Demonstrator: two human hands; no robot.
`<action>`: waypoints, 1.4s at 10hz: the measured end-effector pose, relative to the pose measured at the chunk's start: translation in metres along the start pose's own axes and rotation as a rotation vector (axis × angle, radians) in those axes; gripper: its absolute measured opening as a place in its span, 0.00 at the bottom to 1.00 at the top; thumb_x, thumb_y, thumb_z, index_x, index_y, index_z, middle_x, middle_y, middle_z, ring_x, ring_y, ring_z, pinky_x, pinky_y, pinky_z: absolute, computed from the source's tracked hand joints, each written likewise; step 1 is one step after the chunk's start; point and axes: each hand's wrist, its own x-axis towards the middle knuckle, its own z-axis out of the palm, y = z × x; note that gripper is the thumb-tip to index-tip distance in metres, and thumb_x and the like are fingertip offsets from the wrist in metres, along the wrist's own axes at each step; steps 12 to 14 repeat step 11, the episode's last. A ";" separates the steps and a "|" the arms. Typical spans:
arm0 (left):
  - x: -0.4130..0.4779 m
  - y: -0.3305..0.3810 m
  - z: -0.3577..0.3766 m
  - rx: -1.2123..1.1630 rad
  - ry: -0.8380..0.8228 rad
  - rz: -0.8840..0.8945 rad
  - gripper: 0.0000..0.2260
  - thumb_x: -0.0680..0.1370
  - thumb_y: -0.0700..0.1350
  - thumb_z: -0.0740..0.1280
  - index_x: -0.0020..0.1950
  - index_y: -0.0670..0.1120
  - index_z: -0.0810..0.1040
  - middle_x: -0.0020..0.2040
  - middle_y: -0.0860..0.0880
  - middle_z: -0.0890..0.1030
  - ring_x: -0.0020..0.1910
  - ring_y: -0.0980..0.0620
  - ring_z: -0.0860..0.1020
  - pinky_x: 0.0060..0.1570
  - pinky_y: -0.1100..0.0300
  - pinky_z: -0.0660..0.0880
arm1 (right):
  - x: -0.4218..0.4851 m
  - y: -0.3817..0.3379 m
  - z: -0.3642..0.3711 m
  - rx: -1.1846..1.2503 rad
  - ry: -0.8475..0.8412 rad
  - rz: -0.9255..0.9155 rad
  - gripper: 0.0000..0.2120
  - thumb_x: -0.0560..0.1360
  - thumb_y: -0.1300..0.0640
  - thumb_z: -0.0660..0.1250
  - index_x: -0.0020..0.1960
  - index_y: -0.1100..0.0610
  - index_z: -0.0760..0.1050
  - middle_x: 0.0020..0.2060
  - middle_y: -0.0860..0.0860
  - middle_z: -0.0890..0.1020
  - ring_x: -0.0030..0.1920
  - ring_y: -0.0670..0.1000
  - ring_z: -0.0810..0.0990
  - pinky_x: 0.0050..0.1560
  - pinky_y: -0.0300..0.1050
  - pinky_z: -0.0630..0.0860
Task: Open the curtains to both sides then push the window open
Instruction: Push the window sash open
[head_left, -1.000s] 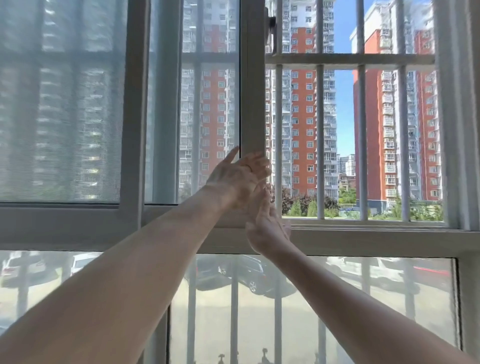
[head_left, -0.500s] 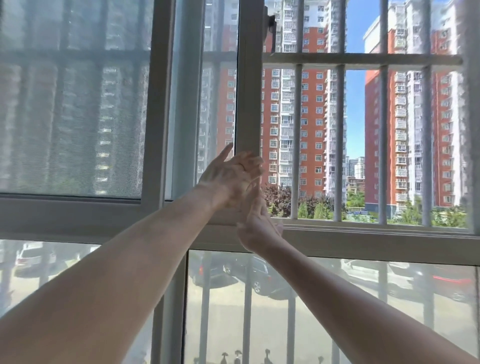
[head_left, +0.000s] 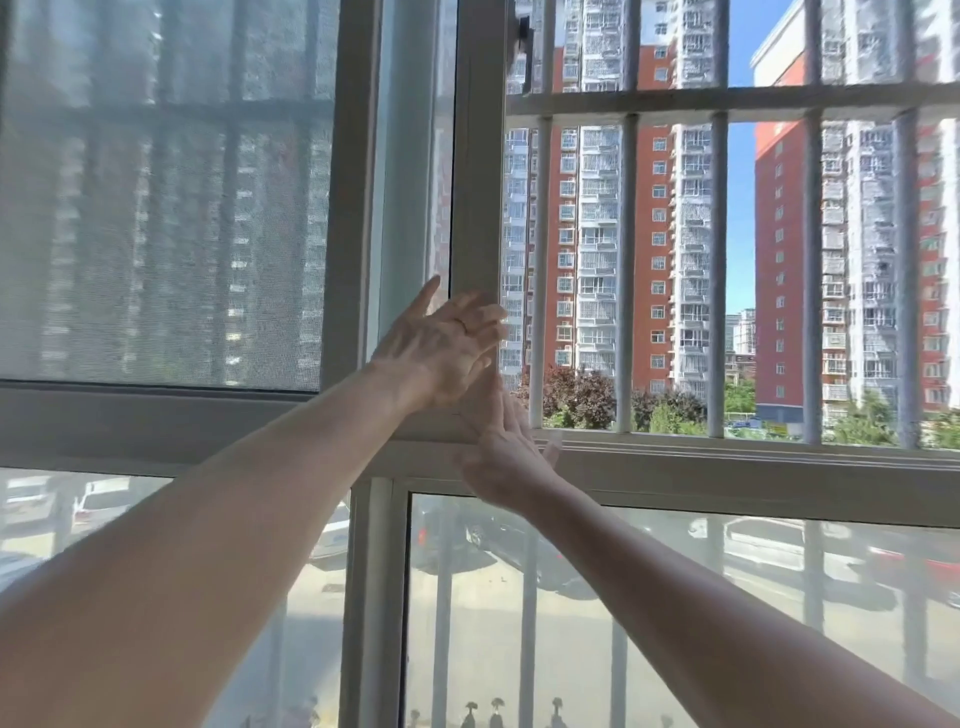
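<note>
My left hand (head_left: 441, 348) lies with fingers spread on the upright edge of the sliding window (head_left: 475, 208), and my right hand (head_left: 506, 441) presses flat just below it by the bottom track (head_left: 727, 441); neither hand closes a grip on anything. The stiff frame should run along its track, heavy but smooth I judge, so I push on the frame, not the glass. Leftward it overlaps the screened pane (head_left: 166, 197); outside bars (head_left: 628, 270) block reaching through.

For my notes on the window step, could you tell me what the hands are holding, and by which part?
Nothing is gripped. The left hand lies open against the sliding sash's vertical edge, and the right hand is open beside its lower corner.
</note>
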 end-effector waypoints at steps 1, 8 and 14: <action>-0.007 -0.010 0.004 0.006 -0.019 -0.026 0.21 0.82 0.56 0.47 0.76 0.57 0.55 0.79 0.57 0.51 0.78 0.51 0.47 0.74 0.41 0.37 | 0.004 -0.007 0.006 -0.028 -0.025 -0.028 0.44 0.75 0.57 0.57 0.75 0.52 0.26 0.77 0.48 0.34 0.77 0.49 0.34 0.71 0.67 0.30; -0.035 -0.040 0.009 0.013 -0.293 -0.219 0.26 0.82 0.57 0.51 0.78 0.57 0.44 0.77 0.58 0.35 0.78 0.48 0.41 0.71 0.41 0.35 | 0.008 -0.032 0.012 0.074 -0.107 -0.112 0.43 0.76 0.57 0.60 0.77 0.44 0.33 0.78 0.45 0.38 0.78 0.52 0.37 0.74 0.64 0.37; -0.046 -0.016 -0.032 -0.313 -0.272 -0.257 0.29 0.82 0.54 0.53 0.77 0.58 0.40 0.78 0.54 0.36 0.78 0.49 0.41 0.72 0.33 0.43 | -0.094 -0.058 -0.178 0.685 0.490 -0.423 0.28 0.80 0.58 0.62 0.77 0.52 0.56 0.76 0.53 0.62 0.73 0.51 0.64 0.74 0.57 0.61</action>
